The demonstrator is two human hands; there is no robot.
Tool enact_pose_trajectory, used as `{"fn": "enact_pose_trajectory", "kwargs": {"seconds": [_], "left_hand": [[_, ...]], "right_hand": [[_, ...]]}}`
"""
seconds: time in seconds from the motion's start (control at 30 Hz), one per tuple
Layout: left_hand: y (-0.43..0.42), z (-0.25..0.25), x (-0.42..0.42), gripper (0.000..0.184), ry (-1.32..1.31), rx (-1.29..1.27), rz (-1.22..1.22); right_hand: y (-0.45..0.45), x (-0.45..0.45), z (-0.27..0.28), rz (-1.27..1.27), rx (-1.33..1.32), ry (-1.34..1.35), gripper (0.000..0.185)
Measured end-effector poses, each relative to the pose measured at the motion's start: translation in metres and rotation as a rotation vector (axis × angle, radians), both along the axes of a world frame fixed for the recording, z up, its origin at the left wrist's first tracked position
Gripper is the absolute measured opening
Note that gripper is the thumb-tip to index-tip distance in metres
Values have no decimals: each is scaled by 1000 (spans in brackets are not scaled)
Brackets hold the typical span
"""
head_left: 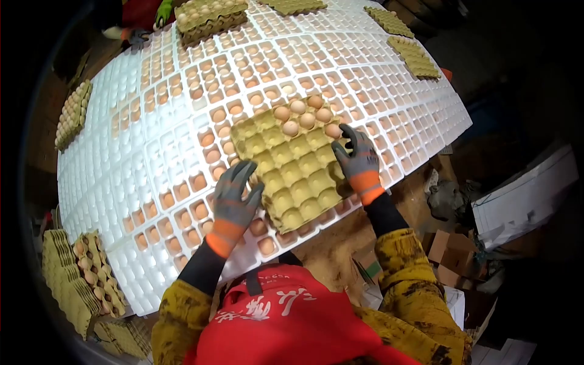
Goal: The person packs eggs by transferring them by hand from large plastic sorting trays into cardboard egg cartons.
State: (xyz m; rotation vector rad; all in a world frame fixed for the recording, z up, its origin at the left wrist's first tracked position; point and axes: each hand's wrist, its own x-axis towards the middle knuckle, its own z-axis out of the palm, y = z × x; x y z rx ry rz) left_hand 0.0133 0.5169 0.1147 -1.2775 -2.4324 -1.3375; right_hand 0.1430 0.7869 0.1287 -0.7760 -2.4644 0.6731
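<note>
A yellowish pulp egg tray (292, 164) lies over the white foam trays in front of me, with several brown eggs (307, 120) at its far right corner and its other cups bare. My left hand (234, 198), in a grey and orange glove, is at the tray's left edge, fingers apart. At the right edge is my right hand (360, 159), gloved alike, its thumb and fingers spread beside an egg (333, 130). Neither hand is clearly wrapped round anything. Many eggs sit in the foam trays (164, 152) around the pulp tray.
Stacked pulp trays (64, 280) stand at the lower left, others with eggs (210, 13) at the back and far left. Another person's gloved hands (135, 36) are at the top left. Cardboard boxes (451, 252) lie on the floor at the right.
</note>
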Motion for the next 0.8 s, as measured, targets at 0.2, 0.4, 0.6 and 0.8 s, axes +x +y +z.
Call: {"fn": "enact_pose_trajectory", "kwargs": {"seconds": [0.2, 0.4, 0.6, 0.8], "left_hand": [[160, -26, -48, 51, 197, -326, -27], [153, -13, -73, 23, -773, 181, 18], [181, -16, -73, 31, -923, 262, -10], [219, -11, -43, 38, 62, -420, 39]], "right_hand": [[63, -41, -30, 84, 129, -232, 53], [127, -25, -35, 254, -1080, 547, 34], [111, -78, -2, 463, 106, -247, 38], [154, -65, -26, 423, -846, 270, 48]]}}
